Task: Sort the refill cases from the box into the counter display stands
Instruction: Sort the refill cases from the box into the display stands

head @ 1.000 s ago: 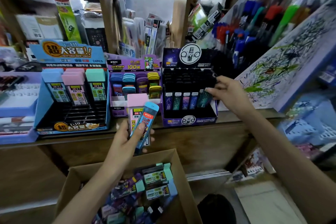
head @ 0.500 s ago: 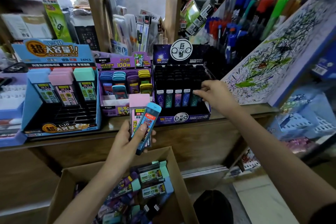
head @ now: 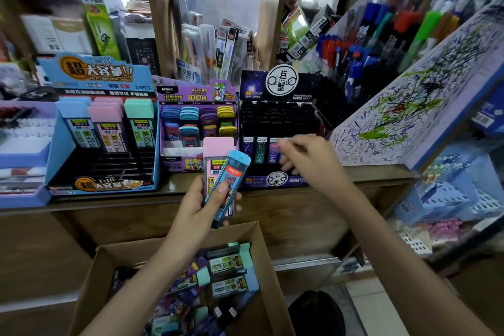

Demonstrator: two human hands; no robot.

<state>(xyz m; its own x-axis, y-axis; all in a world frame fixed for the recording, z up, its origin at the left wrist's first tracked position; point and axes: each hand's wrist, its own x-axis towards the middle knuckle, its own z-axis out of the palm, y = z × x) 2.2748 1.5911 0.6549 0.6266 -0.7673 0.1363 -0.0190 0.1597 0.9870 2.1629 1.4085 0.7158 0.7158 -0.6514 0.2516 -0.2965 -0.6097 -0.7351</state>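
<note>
My left hand [head: 203, 206] grips two refill cases above the cardboard box [head: 261, 237]: a pink-capped case [head: 216, 148] behind and a blue case [head: 231, 174] in front, the thumb pressed on the blue one. My right hand [head: 305, 158] hovers in front of the black display stand [head: 275, 120], fingers loosely spread, holding nothing. The box holds several mixed refill cases [head: 226, 275]. A blue display stand [head: 101, 128] with pink, blue and green cases is at the left, a purple display stand [head: 197, 123] in the middle.
A wooden counter [head: 313, 215] carries the stands. A slanted scribbled test board [head: 409, 101] rises at the right, with pens [head: 381, 30] behind it. Blue baskets [head: 450, 194] sit lower right. Shelves of packaged stationery [head: 212, 43] fill the back.
My right hand has let go of the dark case in the black stand and drawn back toward me, to the left. My left hand keeps the two cases steady.
</note>
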